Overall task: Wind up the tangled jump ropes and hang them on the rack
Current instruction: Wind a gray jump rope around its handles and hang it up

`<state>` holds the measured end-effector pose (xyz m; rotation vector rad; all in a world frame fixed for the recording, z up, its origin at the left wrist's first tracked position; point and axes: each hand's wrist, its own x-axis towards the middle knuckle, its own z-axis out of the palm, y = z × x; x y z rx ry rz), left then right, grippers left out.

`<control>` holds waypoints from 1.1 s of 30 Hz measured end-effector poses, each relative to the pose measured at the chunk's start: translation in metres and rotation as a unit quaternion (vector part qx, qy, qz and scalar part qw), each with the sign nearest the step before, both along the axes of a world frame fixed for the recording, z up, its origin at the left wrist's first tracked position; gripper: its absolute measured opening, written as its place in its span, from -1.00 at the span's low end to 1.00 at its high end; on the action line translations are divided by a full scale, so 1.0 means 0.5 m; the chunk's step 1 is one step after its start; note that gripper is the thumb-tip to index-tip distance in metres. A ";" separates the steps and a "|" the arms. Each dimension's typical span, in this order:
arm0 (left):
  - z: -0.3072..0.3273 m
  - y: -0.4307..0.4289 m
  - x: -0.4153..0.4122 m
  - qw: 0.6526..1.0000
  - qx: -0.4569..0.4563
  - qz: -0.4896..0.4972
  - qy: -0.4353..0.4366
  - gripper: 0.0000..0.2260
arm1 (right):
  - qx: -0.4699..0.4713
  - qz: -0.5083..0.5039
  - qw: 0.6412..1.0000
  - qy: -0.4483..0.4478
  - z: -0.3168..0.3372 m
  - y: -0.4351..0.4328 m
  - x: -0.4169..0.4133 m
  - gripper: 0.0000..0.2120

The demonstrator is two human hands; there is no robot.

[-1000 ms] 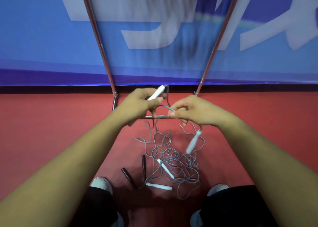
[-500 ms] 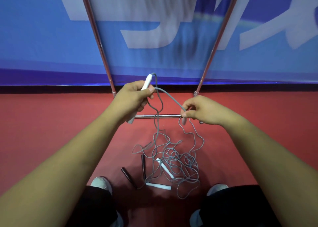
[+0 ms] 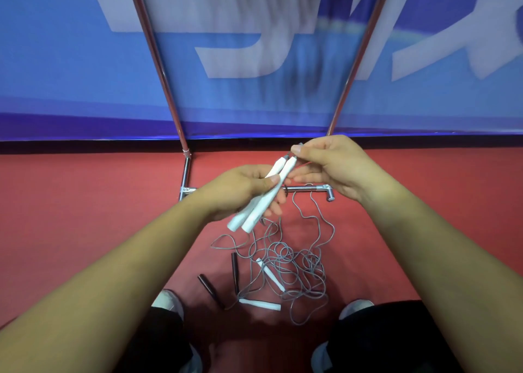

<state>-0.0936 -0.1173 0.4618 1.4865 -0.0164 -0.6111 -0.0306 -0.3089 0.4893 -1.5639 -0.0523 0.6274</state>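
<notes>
My left hand (image 3: 240,193) grips two white rope handles (image 3: 261,202) held side by side, pointing up to the right. My right hand (image 3: 331,166) pinches the grey cord right at the handles' upper tips. From there the cord hangs down into a grey tangle (image 3: 291,265) on the red floor between my feet. Two more white handles (image 3: 270,275) (image 3: 260,304) and two dark handles (image 3: 235,270) (image 3: 210,290) lie in or beside that tangle. The chrome rack (image 3: 307,188) stands just beyond my hands, its low crossbar under them.
Two slanted chrome rack poles (image 3: 158,64) (image 3: 356,58) rise against a blue banner wall. My shoes (image 3: 169,302) (image 3: 355,307) stand on either side of the tangle on the red floor.
A second white handle has joined the first in my left hand. My right hand moved up and left, from the cord near the crossbar to the handles' tips.
</notes>
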 end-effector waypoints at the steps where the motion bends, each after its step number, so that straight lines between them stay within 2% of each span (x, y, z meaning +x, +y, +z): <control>1: 0.002 0.000 0.000 1.000 -0.009 -0.002 -0.006 -0.81 | -0.036 -0.007 0.999 -0.029 -0.006 -0.003 0.003 -0.81; 3: 0.004 0.001 0.000 1.000 -0.029 -0.003 -0.005 -0.82 | -0.126 -0.020 0.984 -0.127 -0.016 -0.009 0.011 -0.78; 5: 0.006 0.002 0.001 0.999 -0.044 -0.005 -0.005 -0.88 | -0.129 0.012 0.975 -0.181 -0.018 -0.017 0.020 -0.71; 8: 0.009 0.005 0.002 0.997 -0.080 -0.018 0.001 -0.86 | -0.061 0.131 0.979 -0.140 -0.012 -0.024 0.019 -0.78; 11: 0.010 0.008 0.000 0.997 -0.065 -0.038 0.009 -0.87 | -0.047 0.152 0.979 -0.126 -0.009 -0.033 0.023 -0.88; 13: 0.014 0.006 -0.004 0.997 -0.057 -0.037 0.034 -0.81 | -0.053 0.141 0.982 -0.117 -0.005 -0.037 0.026 -0.93; 16: 0.015 0.006 -0.009 0.990 -0.098 -0.053 0.091 -0.63 | -0.045 0.091 0.989 -0.103 0.000 -0.042 0.033 -0.92; 18: 0.013 0.008 -0.011 0.987 -0.103 -0.061 0.106 -0.59 | -0.054 0.059 0.990 -0.117 0.002 -0.048 0.038 -0.95; 24: 0.011 -0.006 -0.019 0.988 -0.100 -0.044 0.109 -0.69 | -0.048 0.012 0.983 -0.177 0.011 -0.054 0.042 -0.90; 29: -0.001 -0.023 -0.017 0.995 -0.069 0.003 0.074 -0.57 | -0.064 -0.023 0.970 -0.233 0.017 -0.054 0.043 -0.92; 33: -0.003 -0.021 -0.013 0.998 -0.043 0.002 0.046 -0.67 | -0.083 -0.026 0.964 -0.253 0.015 -0.056 0.047 -0.92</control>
